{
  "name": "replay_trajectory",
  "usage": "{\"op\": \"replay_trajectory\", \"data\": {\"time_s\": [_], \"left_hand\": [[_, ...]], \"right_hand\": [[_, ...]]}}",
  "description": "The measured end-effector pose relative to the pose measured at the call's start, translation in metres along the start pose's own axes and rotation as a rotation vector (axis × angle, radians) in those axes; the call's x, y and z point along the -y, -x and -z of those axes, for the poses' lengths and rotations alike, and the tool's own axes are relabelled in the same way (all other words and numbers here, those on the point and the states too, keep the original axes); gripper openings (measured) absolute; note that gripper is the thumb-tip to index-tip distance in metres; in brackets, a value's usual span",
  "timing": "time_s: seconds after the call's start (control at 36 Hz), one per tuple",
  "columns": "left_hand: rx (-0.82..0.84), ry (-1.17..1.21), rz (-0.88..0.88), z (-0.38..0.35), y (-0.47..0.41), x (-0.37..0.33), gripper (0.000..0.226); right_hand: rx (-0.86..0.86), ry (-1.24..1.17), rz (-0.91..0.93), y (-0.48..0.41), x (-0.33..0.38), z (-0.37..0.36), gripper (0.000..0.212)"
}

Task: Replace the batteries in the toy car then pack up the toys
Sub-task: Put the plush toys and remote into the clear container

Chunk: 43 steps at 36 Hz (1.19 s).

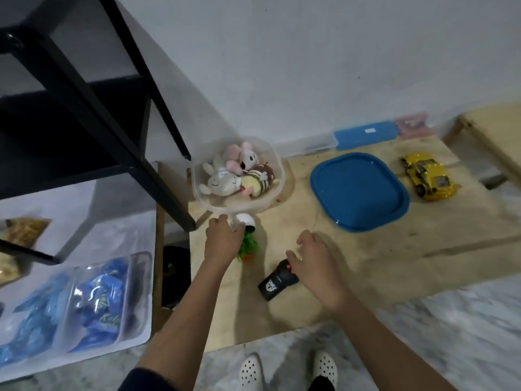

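Plant (248, 246) half hidden by left hand (222, 235), fingers curled on its white pot (245, 220), remote (274, 284) end under right hand (317, 268), loose, holding nothing, one yellow car (430, 176) on table (366, 263) right of one lid (359, 190), one tub (239, 206), plush toys (225, 183) tangled, count unclear.

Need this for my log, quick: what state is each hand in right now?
Left hand: fingers curled round the white plant pot, holding it.
Right hand: open, fingers relaxed over the black remote, gripping nothing.
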<state>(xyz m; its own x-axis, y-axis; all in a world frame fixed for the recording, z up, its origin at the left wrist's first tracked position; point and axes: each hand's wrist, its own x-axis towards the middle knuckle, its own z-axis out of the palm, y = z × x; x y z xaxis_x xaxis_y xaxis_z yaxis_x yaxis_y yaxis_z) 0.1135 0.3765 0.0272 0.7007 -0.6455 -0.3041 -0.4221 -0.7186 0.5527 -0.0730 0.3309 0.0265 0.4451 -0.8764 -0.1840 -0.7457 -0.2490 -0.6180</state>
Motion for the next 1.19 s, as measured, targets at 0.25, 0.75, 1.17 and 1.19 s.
{"op": "replay_trajectory", "data": {"time_s": [0.25, 0.75, 1.17, 1.19], "left_hand": [[0.169, 0.014, -0.06, -0.007, -0.021, 0.012, 0.059], [0.26, 0.382, 0.095, -0.003, -0.031, 0.016, 0.05], [0.272, 0.664, -0.163, 0.021, -0.003, -0.018, 0.037], [0.245, 0.669, -0.173, 0.024, -0.005, -0.025, 0.042]], "right_hand": [[-0.146, -0.046, -0.356, 0.036, 0.007, -0.058, 0.062], [-0.228, -0.201, -0.481, 0.026, 0.013, -0.07, 0.066], [-0.434, -0.489, -0.177, -0.013, 0.02, 0.016, 0.052], [-0.421, -0.498, -0.148, -0.02, 0.023, 0.023, 0.052]]}}
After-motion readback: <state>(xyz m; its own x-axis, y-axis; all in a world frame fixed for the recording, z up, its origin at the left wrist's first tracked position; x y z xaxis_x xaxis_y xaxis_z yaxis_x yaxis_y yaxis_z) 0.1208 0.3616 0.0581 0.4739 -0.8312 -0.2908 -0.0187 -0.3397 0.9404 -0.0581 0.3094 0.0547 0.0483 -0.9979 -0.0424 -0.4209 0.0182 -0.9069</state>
